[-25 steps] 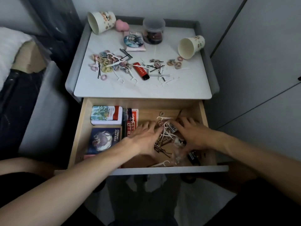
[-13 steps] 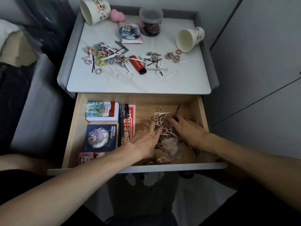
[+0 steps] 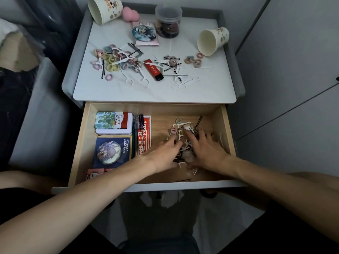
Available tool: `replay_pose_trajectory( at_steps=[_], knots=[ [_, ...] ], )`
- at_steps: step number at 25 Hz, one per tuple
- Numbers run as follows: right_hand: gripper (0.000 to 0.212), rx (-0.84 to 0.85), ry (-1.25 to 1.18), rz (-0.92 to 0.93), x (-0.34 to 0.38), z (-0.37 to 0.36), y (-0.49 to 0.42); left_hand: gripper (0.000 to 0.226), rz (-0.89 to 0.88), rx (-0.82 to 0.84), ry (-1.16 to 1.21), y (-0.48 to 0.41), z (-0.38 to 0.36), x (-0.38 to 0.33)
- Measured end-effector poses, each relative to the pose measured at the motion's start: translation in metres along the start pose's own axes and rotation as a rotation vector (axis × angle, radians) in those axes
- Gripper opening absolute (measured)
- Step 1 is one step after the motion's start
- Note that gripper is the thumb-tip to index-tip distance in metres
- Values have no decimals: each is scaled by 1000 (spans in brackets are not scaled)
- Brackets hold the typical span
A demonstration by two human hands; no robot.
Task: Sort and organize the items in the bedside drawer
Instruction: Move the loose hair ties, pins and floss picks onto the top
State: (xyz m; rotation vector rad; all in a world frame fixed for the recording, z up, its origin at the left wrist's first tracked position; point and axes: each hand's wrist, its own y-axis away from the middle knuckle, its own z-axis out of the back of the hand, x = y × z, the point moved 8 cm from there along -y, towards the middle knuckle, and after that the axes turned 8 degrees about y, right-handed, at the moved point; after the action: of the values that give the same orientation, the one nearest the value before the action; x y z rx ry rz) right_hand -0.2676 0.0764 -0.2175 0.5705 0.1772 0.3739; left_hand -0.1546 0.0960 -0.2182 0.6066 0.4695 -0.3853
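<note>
In the open drawer, both hands lie on a pile of floss picks, hair ties and pins at its 3 o'clock side. The left hand and right hand are fanned wide, neither plainly pinching anything. Raking such hooked bits could tangle them or flick some over the front edge. One bobby pin lies loose at 5 o'clock. A tin and a badge card sit at 9 o'clock. Farther, at 12 o'clock, the nightstand top carries more scattered ties and a tipped paper cup.
</note>
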Motion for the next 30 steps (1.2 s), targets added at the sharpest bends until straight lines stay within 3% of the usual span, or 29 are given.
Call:
replay_pose_trajectory(
  at_steps=[3, 8, 12, 16, 23, 30],
  knots=[
    [105, 52, -159, 40, -3, 0, -5, 100, 99, 94, 49, 2, -7, -1],
    [76, -11, -265, 111, -4, 5, -7, 81, 65, 62, -199, -5, -13, -23],
    [72, -16, -356, 49, -12, 16, -11, 72, 33, 57, -201, -6, -10, -25],
    [69, -32, -362, -4, -20, 31, -14, 83, 31, 85, -144, -9, -11, -19],
    [72, -75, -453, -38, -33, 37, -19, 36, -117, -67, -173, -12, -4, -25],
    [67, -96, -527, -39, -37, 36, -17, 19, -97, -20, -141, -15, -8, -27]
  ],
)
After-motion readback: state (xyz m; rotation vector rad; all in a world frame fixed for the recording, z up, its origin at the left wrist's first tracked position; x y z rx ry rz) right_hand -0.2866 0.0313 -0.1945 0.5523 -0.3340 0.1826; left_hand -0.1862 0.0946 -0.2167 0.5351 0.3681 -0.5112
